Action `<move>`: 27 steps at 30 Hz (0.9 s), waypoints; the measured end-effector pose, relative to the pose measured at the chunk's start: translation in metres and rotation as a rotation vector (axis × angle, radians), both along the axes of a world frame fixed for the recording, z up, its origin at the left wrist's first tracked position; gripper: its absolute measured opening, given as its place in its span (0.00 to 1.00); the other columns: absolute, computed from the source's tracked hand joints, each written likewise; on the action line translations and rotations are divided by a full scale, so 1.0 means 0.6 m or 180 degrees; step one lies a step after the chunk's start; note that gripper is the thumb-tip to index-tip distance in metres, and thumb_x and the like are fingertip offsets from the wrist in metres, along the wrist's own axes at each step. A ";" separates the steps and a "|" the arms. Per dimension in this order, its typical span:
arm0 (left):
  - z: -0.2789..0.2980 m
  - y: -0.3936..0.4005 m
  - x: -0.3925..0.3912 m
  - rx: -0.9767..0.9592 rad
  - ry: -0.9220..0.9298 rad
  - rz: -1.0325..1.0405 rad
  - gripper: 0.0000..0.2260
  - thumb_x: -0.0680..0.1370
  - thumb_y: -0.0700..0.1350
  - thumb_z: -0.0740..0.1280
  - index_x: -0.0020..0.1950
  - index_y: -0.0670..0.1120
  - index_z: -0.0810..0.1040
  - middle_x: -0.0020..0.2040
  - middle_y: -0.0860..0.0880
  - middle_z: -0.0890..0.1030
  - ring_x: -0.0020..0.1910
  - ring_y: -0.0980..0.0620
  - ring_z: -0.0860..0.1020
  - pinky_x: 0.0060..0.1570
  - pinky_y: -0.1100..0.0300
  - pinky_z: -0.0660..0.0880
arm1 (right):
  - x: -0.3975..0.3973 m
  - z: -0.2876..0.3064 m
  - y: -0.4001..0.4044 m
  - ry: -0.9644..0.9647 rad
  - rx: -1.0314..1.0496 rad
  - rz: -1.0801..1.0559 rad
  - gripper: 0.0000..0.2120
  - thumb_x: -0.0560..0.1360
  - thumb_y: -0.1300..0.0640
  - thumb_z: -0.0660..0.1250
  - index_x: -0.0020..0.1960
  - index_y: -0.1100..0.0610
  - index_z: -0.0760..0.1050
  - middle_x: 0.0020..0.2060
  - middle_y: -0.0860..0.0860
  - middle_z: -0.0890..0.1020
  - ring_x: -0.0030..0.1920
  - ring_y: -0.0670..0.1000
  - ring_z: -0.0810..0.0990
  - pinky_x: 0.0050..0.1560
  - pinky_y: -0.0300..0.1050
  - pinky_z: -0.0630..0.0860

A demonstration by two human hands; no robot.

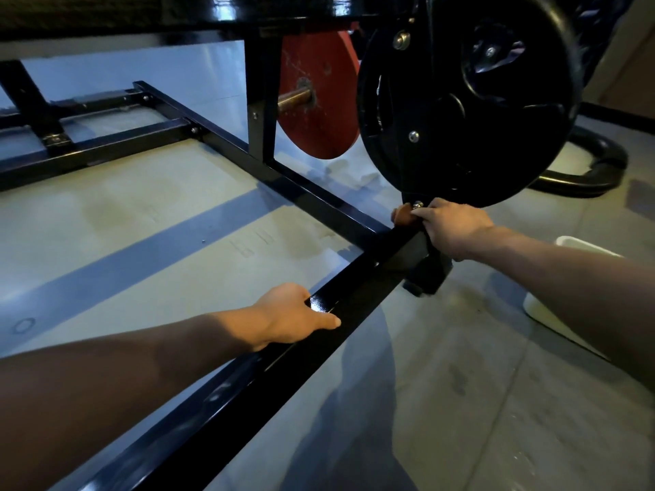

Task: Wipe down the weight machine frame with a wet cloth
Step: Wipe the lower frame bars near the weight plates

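- The right hand reaches to the corner of the weight machine frame, just below the big black weight plate, its fingers curled round a small orange-brown cloth and pressing it against the joint by a bolt.
- Only a bunched corner of the cloth shows past the fingers; whether it is wet cannot be told from its look.
- The left hand rests on the near floor rail of the frame, thumb laid along the top face and fingers wrapped over the far edge, so it grips the rail, seemingly for support.
- The near rail shines with a glossy, wet-looking sheen around the left hand, which suggests this stretch is already wiped.
- My judgement: the work is partway through, now at the corner post.
- The cross rails further back, the upright and the upper beam look still to do, though their state is hard to read in the dim light.
- A red weight plate sits on a peg behind the upright.
- A white tub stands on the floor to the right, partly hidden by the right forearm, perhaps for rinsing.
- Damp patches mark the floor.
- No brand, label or writing can be read anywhere.
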State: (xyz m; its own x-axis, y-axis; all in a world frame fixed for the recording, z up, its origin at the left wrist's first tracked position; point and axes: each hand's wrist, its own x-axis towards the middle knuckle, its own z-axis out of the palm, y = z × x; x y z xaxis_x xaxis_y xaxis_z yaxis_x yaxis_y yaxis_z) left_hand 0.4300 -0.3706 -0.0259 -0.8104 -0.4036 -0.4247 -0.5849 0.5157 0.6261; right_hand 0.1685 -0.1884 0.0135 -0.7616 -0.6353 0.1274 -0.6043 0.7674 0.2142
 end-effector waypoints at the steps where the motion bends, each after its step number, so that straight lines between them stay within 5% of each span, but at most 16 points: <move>1: 0.001 0.000 -0.001 -0.0035 -0.0001 -0.0017 0.24 0.72 0.63 0.77 0.52 0.43 0.80 0.49 0.49 0.81 0.52 0.51 0.79 0.50 0.58 0.74 | 0.014 -0.005 -0.008 -0.0231 -0.0197 -0.0093 0.22 0.85 0.54 0.56 0.78 0.44 0.67 0.71 0.53 0.70 0.61 0.60 0.79 0.57 0.52 0.76; 3: 0.005 0.001 -0.002 -0.0065 -0.0035 -0.0067 0.23 0.72 0.62 0.77 0.49 0.44 0.79 0.46 0.49 0.81 0.50 0.51 0.80 0.48 0.58 0.75 | 0.074 -0.021 -0.026 -0.0694 -0.0514 0.0011 0.21 0.83 0.55 0.58 0.75 0.43 0.70 0.73 0.55 0.66 0.61 0.62 0.80 0.62 0.55 0.75; 6: 0.009 0.002 -0.004 -0.0113 -0.0013 -0.0142 0.19 0.71 0.61 0.77 0.43 0.47 0.79 0.42 0.49 0.82 0.42 0.51 0.82 0.42 0.58 0.77 | 0.188 -0.041 -0.035 -0.1019 -0.0596 0.0776 0.19 0.84 0.50 0.58 0.74 0.41 0.69 0.70 0.53 0.63 0.51 0.61 0.82 0.55 0.55 0.80; 11: 0.015 0.005 0.000 0.0193 0.0035 -0.0217 0.14 0.73 0.57 0.77 0.51 0.50 0.84 0.47 0.49 0.86 0.46 0.51 0.85 0.54 0.51 0.83 | 0.194 -0.038 0.004 -0.0842 -0.0328 0.2164 0.23 0.83 0.49 0.60 0.77 0.43 0.66 0.69 0.52 0.69 0.42 0.54 0.82 0.38 0.49 0.81; 18: 0.022 -0.010 0.033 0.0323 -0.0320 -0.0260 0.14 0.73 0.54 0.78 0.50 0.46 0.85 0.45 0.49 0.87 0.45 0.52 0.86 0.48 0.60 0.82 | 0.062 -0.032 -0.011 -0.0654 -0.0474 -0.0123 0.22 0.85 0.51 0.54 0.78 0.40 0.60 0.74 0.59 0.64 0.58 0.63 0.80 0.57 0.56 0.78; 23: 0.038 -0.008 0.048 0.0140 -0.0450 -0.0406 0.18 0.73 0.57 0.78 0.55 0.47 0.82 0.52 0.48 0.85 0.52 0.51 0.83 0.51 0.61 0.77 | 0.211 -0.037 -0.040 -0.1145 -0.0488 0.0531 0.19 0.84 0.49 0.56 0.75 0.42 0.64 0.68 0.56 0.61 0.46 0.63 0.82 0.48 0.55 0.81; 27: 0.045 0.001 0.057 -0.0368 -0.0433 -0.0638 0.22 0.73 0.55 0.78 0.63 0.48 0.81 0.57 0.46 0.82 0.54 0.47 0.81 0.55 0.58 0.79 | 0.310 -0.027 -0.035 -0.1402 -0.0305 0.1818 0.22 0.84 0.46 0.58 0.77 0.41 0.63 0.67 0.50 0.63 0.43 0.54 0.80 0.46 0.53 0.81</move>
